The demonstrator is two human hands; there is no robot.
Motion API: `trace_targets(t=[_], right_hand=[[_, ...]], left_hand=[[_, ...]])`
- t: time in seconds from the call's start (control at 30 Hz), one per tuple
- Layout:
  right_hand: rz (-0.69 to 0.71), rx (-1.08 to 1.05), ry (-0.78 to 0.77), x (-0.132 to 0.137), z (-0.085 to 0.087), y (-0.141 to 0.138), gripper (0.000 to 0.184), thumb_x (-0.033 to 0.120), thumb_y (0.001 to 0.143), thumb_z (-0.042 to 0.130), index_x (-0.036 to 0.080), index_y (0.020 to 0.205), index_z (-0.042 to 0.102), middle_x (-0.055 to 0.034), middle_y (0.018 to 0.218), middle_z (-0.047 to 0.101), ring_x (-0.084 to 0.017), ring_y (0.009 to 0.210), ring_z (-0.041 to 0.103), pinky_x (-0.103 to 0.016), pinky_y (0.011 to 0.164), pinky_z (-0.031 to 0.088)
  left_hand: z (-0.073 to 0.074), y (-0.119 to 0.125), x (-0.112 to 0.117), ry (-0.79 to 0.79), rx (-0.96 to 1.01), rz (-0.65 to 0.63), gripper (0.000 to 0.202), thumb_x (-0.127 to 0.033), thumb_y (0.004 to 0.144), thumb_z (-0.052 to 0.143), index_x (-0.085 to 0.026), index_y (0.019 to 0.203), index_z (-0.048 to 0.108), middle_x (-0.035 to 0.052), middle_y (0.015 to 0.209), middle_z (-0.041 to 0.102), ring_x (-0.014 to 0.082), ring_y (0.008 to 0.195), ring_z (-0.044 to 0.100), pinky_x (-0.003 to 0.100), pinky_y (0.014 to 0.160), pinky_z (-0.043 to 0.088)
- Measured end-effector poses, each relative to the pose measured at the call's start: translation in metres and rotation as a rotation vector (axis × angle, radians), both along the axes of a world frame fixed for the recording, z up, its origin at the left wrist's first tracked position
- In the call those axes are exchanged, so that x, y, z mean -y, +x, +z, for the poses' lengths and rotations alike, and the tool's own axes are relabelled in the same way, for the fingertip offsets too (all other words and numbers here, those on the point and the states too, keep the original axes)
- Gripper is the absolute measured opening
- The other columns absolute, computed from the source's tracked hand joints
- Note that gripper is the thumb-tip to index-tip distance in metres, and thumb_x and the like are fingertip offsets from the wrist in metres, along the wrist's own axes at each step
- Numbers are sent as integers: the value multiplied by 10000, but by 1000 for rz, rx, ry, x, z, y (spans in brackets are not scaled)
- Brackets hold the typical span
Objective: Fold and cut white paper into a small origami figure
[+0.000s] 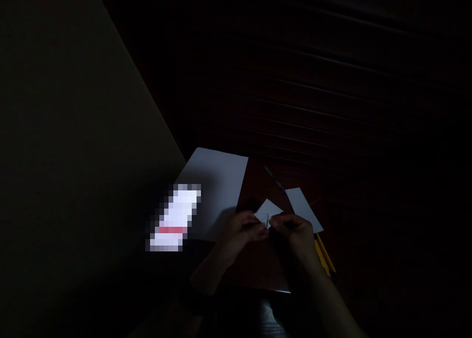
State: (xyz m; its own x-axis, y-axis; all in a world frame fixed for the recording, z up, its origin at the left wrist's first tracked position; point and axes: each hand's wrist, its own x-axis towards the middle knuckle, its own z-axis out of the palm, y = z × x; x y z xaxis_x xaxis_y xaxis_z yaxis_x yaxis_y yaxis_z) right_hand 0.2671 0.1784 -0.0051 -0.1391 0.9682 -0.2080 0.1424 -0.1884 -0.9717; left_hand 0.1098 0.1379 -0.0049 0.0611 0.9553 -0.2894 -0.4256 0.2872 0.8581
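Observation:
Between my two hands is a small folded piece of white paper (268, 208), turned with one corner pointing away from me and showing crease lines on its near half. My left hand (243, 228) pinches its left edge between thumb and fingers. At the near right side, my right hand (295, 228) grips the paper with thumb and forefinger. Both hands hover over or rest on a dark reddish table (254, 266); the dim light hides which. The undersides of the fingers cannot be seen.
A large white sheet (221, 185) lies left of my hands, beside a bright, pixelated screen (175, 217). Right of them lie a white paper strip (303, 207), a thin pen-like stick (273, 177) and a yellow object (324, 257), partly behind my right arm. A pale wall (73, 131) rises on the left.

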Motion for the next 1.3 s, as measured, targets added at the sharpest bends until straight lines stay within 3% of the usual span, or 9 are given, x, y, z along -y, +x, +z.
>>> trace_targets(t=[0.33,0.6,0.8,0.93,1.17,1.3], right_hand=[[41,161,85,1,4,-2,168,333,680,680,174,735,684,-54,777,702,-218,757,639,-331,719,461],[26,20,-13,0,0,0,184,309,631,732,164,733,682,-50,773,696,-204,753,630,-311,705,468],[0,-191,-73,2,-6,0,202,251,632,740,164,770,621,-19,717,646,-169,650,615,-289,619,487],[0,-301,-82,1,-5,2,367,253,664,717,233,976,525,20,737,603,-158,604,609,-288,555,496],[283,-127,-89,-8,9,14,407,277,669,704,194,1036,548,-46,869,621,-175,681,600,-274,546,492],[320,-92,-75,-8,10,16,488,238,669,701,225,1119,511,-43,917,619,-179,733,600,-278,582,489]], left_hand=[[2,6,-1,75,-209,47,260,-320,703,659,-141,890,659,88,915,685,223,866,623,318,769,470],[5,10,-1,49,-266,109,272,-283,663,689,-136,891,665,97,904,690,233,880,612,330,786,454],[2,8,1,-4,-139,-14,295,-332,687,673,-116,886,651,101,838,686,182,708,634,285,648,474],[-4,6,2,-19,-103,-77,264,-303,665,698,-110,840,655,99,815,689,177,704,631,272,641,469],[-4,3,4,-22,-133,-211,258,-243,642,704,-97,851,665,104,779,695,170,654,627,254,580,445],[-3,2,4,-30,-159,-235,233,-256,623,714,-97,788,672,92,735,694,169,648,625,258,592,446]])
